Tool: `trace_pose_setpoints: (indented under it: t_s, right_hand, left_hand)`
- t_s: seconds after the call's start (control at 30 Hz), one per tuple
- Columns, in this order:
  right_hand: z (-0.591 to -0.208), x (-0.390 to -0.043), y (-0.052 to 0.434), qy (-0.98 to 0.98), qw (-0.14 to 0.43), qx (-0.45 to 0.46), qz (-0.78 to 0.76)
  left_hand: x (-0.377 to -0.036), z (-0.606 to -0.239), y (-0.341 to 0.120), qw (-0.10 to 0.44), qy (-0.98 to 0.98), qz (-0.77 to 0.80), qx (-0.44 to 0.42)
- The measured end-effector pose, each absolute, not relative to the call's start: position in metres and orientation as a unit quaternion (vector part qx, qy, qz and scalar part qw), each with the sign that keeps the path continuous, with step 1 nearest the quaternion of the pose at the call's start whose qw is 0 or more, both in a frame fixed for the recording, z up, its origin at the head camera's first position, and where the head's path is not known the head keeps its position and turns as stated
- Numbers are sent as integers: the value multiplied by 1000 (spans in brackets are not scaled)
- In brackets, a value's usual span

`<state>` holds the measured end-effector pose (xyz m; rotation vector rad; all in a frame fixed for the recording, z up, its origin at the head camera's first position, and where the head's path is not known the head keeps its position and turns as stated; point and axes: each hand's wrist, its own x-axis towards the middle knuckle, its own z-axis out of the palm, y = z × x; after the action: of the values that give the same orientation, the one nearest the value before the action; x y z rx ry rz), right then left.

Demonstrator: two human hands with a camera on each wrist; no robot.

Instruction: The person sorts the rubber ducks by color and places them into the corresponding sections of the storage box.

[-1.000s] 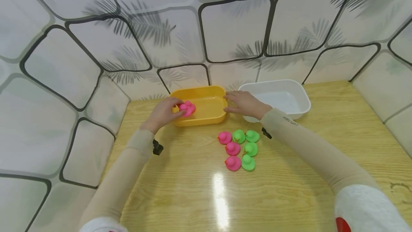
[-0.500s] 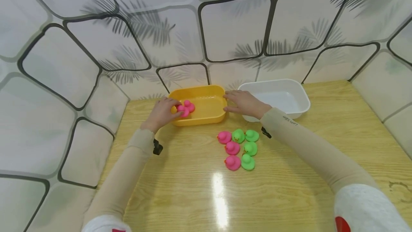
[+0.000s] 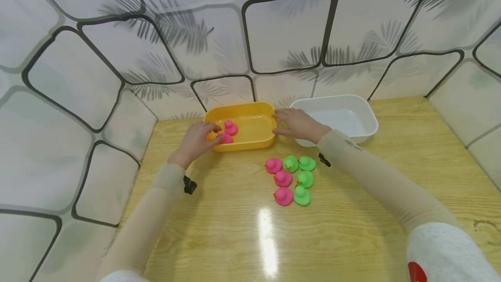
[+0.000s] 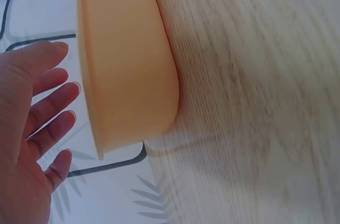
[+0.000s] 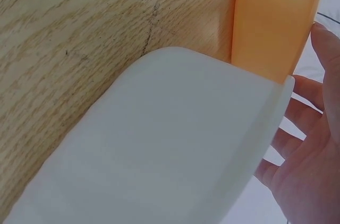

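Head view: yellow tub lies long axis left-right on the table, holding two pink ducks. Left hand, fingers relaxed, touches one duck; right hand rests flat at the tub's right end.

Left wrist view: left-hand fingers spread beside the tub wall.

Right wrist view: right-hand fingers extended over the white tub.
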<state>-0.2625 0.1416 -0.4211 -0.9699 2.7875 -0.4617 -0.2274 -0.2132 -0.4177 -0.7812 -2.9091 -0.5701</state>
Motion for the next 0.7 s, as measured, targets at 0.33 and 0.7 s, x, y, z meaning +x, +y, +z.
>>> trace_pose_setpoints:
  t_s: [0.33, 0.7]
  right_hand:
    - [-422, -262, 142, 930, 76, -325, -155]
    - [-422, -263, 143, 929, 75, -328, -151]
  left_hand:
    - [-203, -425, -200, 110, -908, -225, -335]
    - [-165, -437, -171, 100, -889, -243, -374]
